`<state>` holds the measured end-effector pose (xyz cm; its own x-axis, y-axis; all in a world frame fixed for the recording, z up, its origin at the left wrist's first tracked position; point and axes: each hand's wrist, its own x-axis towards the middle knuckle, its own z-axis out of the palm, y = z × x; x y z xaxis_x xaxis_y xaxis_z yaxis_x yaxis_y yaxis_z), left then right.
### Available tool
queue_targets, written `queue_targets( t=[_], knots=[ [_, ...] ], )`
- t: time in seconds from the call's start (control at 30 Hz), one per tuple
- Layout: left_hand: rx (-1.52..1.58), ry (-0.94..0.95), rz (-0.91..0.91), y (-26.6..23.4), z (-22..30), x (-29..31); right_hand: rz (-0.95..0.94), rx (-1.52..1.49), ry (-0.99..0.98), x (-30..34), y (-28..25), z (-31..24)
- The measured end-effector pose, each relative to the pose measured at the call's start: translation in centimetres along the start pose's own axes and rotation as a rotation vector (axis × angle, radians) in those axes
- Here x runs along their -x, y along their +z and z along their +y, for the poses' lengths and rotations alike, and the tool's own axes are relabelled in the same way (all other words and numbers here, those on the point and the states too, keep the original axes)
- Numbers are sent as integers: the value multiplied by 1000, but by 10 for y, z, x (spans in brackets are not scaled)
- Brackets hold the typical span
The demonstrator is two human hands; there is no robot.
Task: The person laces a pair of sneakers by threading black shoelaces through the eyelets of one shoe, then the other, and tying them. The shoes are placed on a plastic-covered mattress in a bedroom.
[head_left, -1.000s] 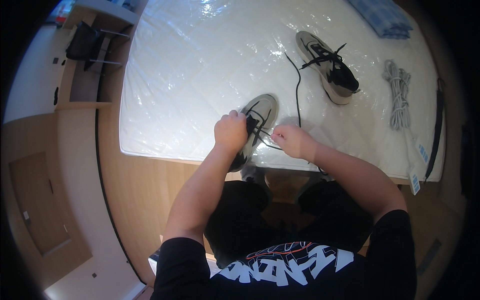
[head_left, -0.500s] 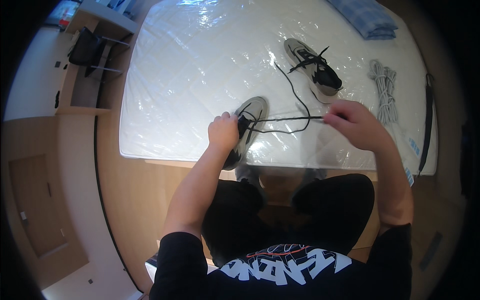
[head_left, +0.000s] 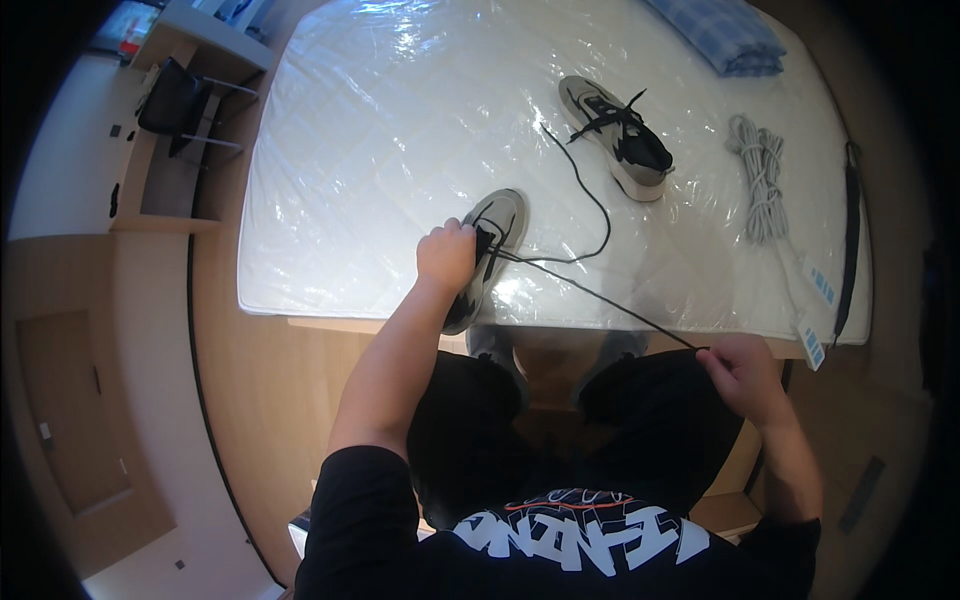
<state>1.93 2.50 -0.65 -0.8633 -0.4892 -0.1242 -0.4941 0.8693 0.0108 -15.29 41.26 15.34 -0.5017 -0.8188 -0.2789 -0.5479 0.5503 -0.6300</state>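
Observation:
A grey and black sneaker (head_left: 505,214) lies near the front edge of the plastic-covered mattress. My left hand (head_left: 446,256) is closed on it around the tongue and ankle opening, with the fingertips partly hidden. A black shoelace (head_left: 610,294) runs taut from its eyelets to my right hand (head_left: 738,372), which pinches it just beyond the mattress edge, above my right knee. The lace's other loose end (head_left: 590,190) curves across the plastic to the right of this shoe. Farther back, a matching sneaker (head_left: 618,135) lies with its lace tied in a bow.
On the right of the mattress (head_left: 370,180) lie a bundled grey-white cord (head_left: 763,180) with power plugs or tags beside it and a black strap (head_left: 850,250). A folded blue checked blanket (head_left: 725,40) sits at the far right. A black chair (head_left: 175,105) stands by a desk at left.
My right hand has moved down toward me, drawing the lace from a level line into a slant over the mattress edge. My left hand stays on the sneaker.

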Motion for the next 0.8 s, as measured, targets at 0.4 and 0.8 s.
queue_targets(
  t=[0.4, 0.8],
  knots=[
    [127, -199, -14, -40, 13, 34, -15, -497, 244, 38, -63, 62],
    [425, -571, -64, -19, 51, 50, 102, -1718, -908, -29, -66, -54]
  ],
)
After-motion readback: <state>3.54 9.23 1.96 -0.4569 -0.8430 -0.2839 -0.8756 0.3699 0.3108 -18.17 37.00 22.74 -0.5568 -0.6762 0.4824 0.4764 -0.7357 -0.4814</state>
